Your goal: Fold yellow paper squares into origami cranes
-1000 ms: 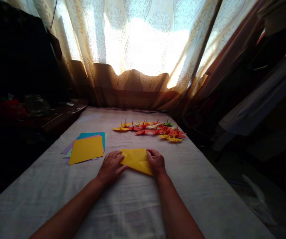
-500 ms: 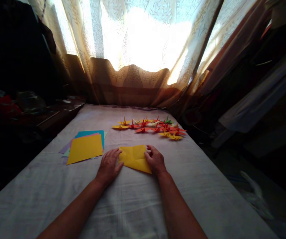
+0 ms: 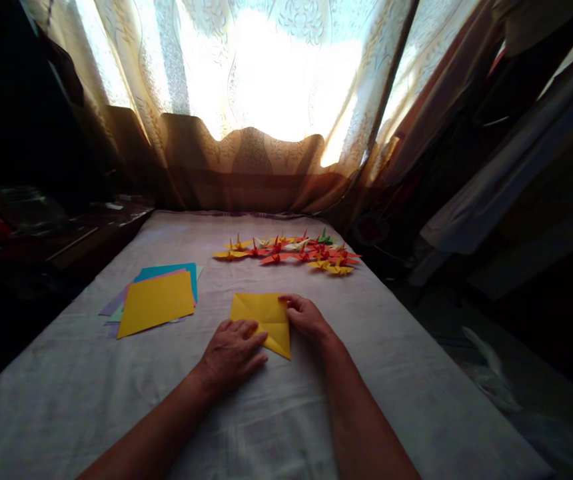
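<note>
A creased sheet of yellow origami paper [image 3: 265, 309] lies on the white cloth in front of me, with fold lines meeting near its middle and one corner pointing towards me. My left hand [image 3: 232, 352] rests flat over its lower left part, fingers stretched out, covering that edge. At the paper's right edge, my right hand [image 3: 308, 319] pinches the upper right corner between thumb and fingers. Left of the hands sits a stack of coloured square sheets, a yellow sheet [image 3: 159, 301] on top and a blue sheet [image 3: 166, 269] behind it.
Several folded paper cranes [image 3: 276, 257] in red, yellow, white and green stand in rows beyond the hands. The white cloth [image 3: 176, 400] covers the table. A bright curtain [image 3: 246, 160] hangs at the back, and garments [image 3: 491, 173] hang at the right.
The yellow paper between my hands has turned and shows a more opened, squarer shape. My left hand has moved from its left edge onto its lower part. The view has shifted slightly right.
</note>
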A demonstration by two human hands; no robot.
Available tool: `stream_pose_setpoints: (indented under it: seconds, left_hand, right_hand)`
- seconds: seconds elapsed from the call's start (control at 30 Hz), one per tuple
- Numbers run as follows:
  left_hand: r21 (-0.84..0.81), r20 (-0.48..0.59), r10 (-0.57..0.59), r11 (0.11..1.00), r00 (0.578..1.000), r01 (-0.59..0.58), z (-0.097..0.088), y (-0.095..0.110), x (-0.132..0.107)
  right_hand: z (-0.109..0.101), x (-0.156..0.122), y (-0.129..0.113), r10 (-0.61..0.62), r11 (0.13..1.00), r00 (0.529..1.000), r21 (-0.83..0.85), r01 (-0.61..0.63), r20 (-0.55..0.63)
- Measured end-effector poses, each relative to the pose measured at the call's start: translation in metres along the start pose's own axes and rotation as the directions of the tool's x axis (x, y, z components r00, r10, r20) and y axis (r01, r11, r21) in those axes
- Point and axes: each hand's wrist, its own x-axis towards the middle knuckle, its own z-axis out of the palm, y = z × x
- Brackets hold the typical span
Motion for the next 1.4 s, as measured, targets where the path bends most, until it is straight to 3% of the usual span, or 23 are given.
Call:
stream_pose_setpoints:
  seconds: [0.13,0.33,0.47,0.63,0.7,0.83,0.93,1.03,1.13,1.23,1.4]
  left_hand:
    - [-0.055,-0.004,0.049,0.997,0.999,-0.049,-0.001,-0.011,-0.004]
    - [-0.078,0.049,0.131,0.989,0.99,-0.127,-0.005,-0.05,0.0]
    - [-0.004,0.095,0.078,0.997,0.992,-0.078,-0.015,-0.067,0.009]
    - [-0.003,0.075,-0.034,0.999,0.997,0.035,-0.018,-0.058,0.008]
    - [-0.026,0.071,-0.048,0.998,0.996,0.05,-0.014,-0.054,0.001]
    - [-0.104,0.063,-0.099,0.989,0.993,0.105,-0.002,-0.055,-0.015]
    - [-0.145,0.08,-0.108,0.982,0.991,0.119,0.005,-0.059,-0.022]
    - [-0.172,0.079,-0.077,0.981,0.994,0.09,0.009,-0.061,-0.026]
    - [-0.187,0.053,-0.06,0.98,0.997,0.069,0.009,-0.061,-0.028]
    - [-0.191,0.021,-0.059,0.98,0.998,0.062,0.008,-0.06,-0.03]
    - [-0.189,0.01,-0.049,0.981,0.999,0.05,0.009,-0.056,-0.034]
  right_hand:
    - [-0.005,-0.004,0.001,-0.042,0.999,0.998,-0.014,0.042,0.038]
    - [-0.009,-0.01,-0.009,-0.166,0.971,0.985,-0.163,0.172,0.049]
    - [-0.009,-0.022,-0.029,-0.281,0.9,0.955,-0.32,0.296,0.092]
    - [-0.003,-0.044,-0.045,-0.469,0.665,0.836,-0.508,0.547,0.285]
    - [-0.001,-0.049,-0.048,-0.47,0.642,0.813,-0.499,0.582,0.344]
    - [-0.005,-0.046,-0.046,-0.429,0.691,0.813,-0.437,0.577,0.395]
    - [-0.011,-0.031,-0.034,-0.423,0.771,0.836,-0.346,0.534,0.348]
    - [-0.014,-0.01,-0.023,-0.372,0.873,0.874,-0.203,0.444,0.311]
    - [-0.013,0.011,-0.019,-0.285,0.932,0.881,-0.108,0.347,0.378]
    - [-0.007,0.026,-0.021,-0.216,0.945,0.891,-0.144,0.294,0.4]
    - [0.006,0.031,-0.023,-0.195,0.928,0.926,-0.244,0.281,0.323]
